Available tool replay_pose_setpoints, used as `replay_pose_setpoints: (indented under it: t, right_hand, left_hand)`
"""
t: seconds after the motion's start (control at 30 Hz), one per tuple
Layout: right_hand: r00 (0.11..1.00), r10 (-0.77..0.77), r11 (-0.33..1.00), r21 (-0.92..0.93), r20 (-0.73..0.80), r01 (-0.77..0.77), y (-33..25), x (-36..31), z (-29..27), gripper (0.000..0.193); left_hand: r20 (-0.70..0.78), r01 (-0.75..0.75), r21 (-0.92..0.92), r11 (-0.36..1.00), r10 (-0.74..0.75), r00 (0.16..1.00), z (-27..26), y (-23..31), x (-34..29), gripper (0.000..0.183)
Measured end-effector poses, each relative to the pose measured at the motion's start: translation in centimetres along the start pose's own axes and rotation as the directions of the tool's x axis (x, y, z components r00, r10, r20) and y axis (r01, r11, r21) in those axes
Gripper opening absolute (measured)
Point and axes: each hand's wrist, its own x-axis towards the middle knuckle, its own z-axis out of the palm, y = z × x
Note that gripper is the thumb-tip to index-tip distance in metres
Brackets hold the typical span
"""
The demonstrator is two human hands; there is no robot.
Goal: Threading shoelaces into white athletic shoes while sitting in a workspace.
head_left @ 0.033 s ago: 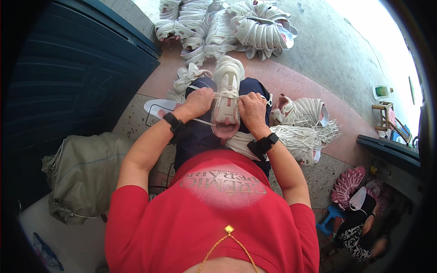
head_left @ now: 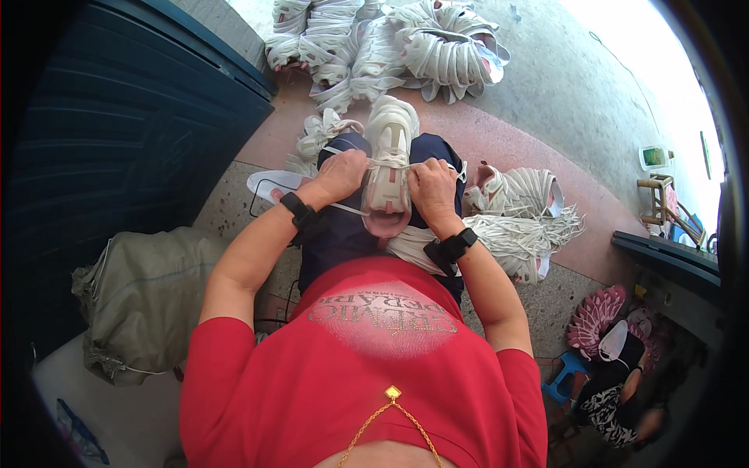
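Note:
A cream-white shoe upper [head_left: 388, 187] with pink lining lies lengthwise between my knees, its toe end pointing away from me. A white shoelace [head_left: 390, 163] runs across it from one hand to the other. My left hand [head_left: 341, 173] is closed on the lace at the upper's left side. At the right side, my right hand [head_left: 434, 186] pinches the lace's other part, its knuckles close to the upper. Loose lace hangs below my left hand. A thick bundle of white laces [head_left: 499, 238] stretches from my lap to the right.
Nested white uppers [head_left: 519, 191] lie beside my right knee, and larger piles [head_left: 449, 54] cover the floor ahead. A dark blue door [head_left: 133, 117] stands left, above a grey-green sack [head_left: 148, 296]. At lower right, another person [head_left: 612, 402] is near pink uppers [head_left: 597, 320] and a blue stool [head_left: 566, 378].

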Motion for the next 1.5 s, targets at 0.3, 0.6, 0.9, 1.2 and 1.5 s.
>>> replay_pose_setpoints:
  t: [0.3,0.6,0.9,1.2,1.5]
  right_hand:
    - [1.000,0.000,1.000,-0.005,0.025,0.000,-0.3,0.0,-0.5,0.014]
    - [0.959,0.031,0.984,-0.175,0.281,0.020,-2.3,0.1,-1.9,0.030]
    - [0.999,0.043,0.926,0.375,0.028,-0.051,0.9,-0.9,0.2,0.014]
    - [0.946,-0.261,0.962,-0.036,0.191,0.272,-0.7,0.4,-2.0,0.013]
    - [0.982,-0.069,0.758,0.631,-0.174,0.164,-2.1,5.3,-16.4,0.010]
  left_hand:
    - [0.033,-0.181,0.171,0.969,0.178,0.983,-0.1,0.9,1.1,0.017]
    - [-0.192,-0.006,0.342,0.940,0.077,0.978,-0.6,5.1,-2.2,0.026]
    - [-0.186,-0.237,0.193,0.952,0.272,0.944,-1.6,6.4,0.7,0.016]
    - [-0.162,-0.329,0.056,0.943,0.334,0.929,0.1,4.0,5.8,0.008]
    - [0.235,0.181,-0.706,0.684,-0.014,0.972,-1.6,6.5,8.8,0.025]
